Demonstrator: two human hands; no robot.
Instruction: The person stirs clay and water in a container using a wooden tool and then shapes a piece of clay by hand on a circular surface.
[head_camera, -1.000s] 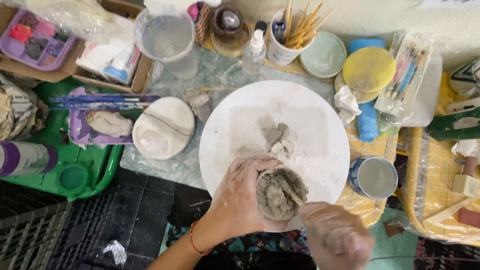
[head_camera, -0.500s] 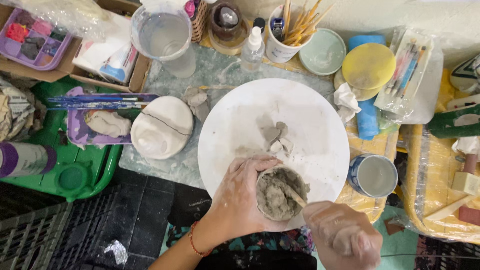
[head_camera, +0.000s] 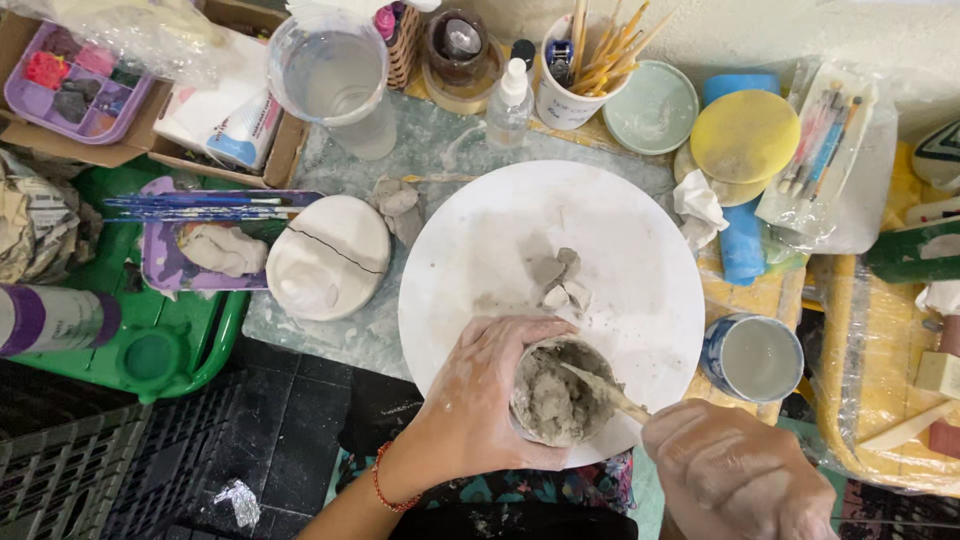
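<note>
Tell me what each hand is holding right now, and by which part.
The left hand wraps around the outer wall of a small clay pot. The right hand grips a wooden stick by its near end, its tip inside the pot.

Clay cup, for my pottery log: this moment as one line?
left hand: grips clay cup | right hand: wooden tool inside | under: white round board

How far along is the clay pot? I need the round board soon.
Done: the clay pot already has walls. In hand: the left hand cups it while the right hand works a wooden tool inside. Left: the inside looks rough, and clay scraps lie on the round board.
</note>
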